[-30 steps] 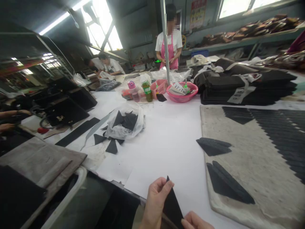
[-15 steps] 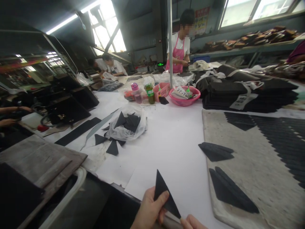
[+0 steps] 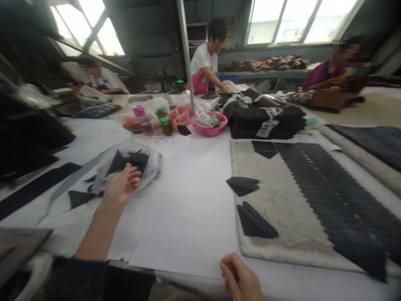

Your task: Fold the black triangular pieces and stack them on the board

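Observation:
My left hand (image 3: 125,182) is stretched over a clear plastic bag (image 3: 152,169) of black pointed pieces (image 3: 138,158). Its fingers are loosely bent and a little apart, with nothing seen in them. Low in the view, my right hand (image 3: 240,276) is over the front part of the white table (image 3: 188,209), fingers curled together; whatever they may hold is hidden. Another black piece (image 3: 79,199) lies by the bag. On the grey board (image 3: 278,209) at the right are two small stacks of black pieces (image 3: 255,221) and long overlapping rows of them (image 3: 332,188).
Farther back stand a pink basin (image 3: 209,130), a pink basket (image 3: 181,117), a green bottle (image 3: 164,121) and a pink-capped bottle (image 3: 144,121). A metal pole (image 3: 186,54) rises behind them. Bundled dark sheets (image 3: 266,121) lie beyond the board. Several people work around the table.
My left hand has moved forward and left to the bag; the black triangle it held no longer shows. My right hand has come apart from it. The view has swung right.

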`<act>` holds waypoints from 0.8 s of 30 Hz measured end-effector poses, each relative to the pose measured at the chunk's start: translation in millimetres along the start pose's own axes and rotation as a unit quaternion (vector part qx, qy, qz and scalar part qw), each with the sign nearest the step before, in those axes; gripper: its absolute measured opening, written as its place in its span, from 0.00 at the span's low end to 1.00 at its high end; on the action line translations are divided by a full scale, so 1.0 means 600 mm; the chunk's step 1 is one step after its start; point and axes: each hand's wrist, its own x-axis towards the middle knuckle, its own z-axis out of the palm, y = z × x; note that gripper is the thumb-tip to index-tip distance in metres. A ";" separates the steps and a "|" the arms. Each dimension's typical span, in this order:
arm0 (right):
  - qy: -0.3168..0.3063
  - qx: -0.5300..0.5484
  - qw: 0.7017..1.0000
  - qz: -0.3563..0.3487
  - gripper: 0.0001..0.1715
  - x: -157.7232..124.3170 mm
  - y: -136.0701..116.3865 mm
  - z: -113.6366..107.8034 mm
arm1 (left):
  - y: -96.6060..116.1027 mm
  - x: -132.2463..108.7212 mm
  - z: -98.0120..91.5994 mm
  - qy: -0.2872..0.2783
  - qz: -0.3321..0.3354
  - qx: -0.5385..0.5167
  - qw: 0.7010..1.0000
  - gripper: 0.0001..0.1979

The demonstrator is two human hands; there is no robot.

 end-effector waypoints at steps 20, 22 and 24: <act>0.174 -0.404 0.897 -0.043 0.14 0.128 -0.016 -0.157 | -0.290 -0.314 0.043 -0.245 0.092 0.379 0.888 0.16; 0.159 -0.367 0.915 -0.048 0.12 0.127 -0.018 -0.163 | -0.289 -0.314 0.044 -0.256 0.089 0.383 0.883 0.15; 0.154 -0.324 0.932 -0.050 0.12 0.124 -0.017 -0.168 | -0.290 -0.315 0.048 -0.280 0.072 0.375 0.881 0.15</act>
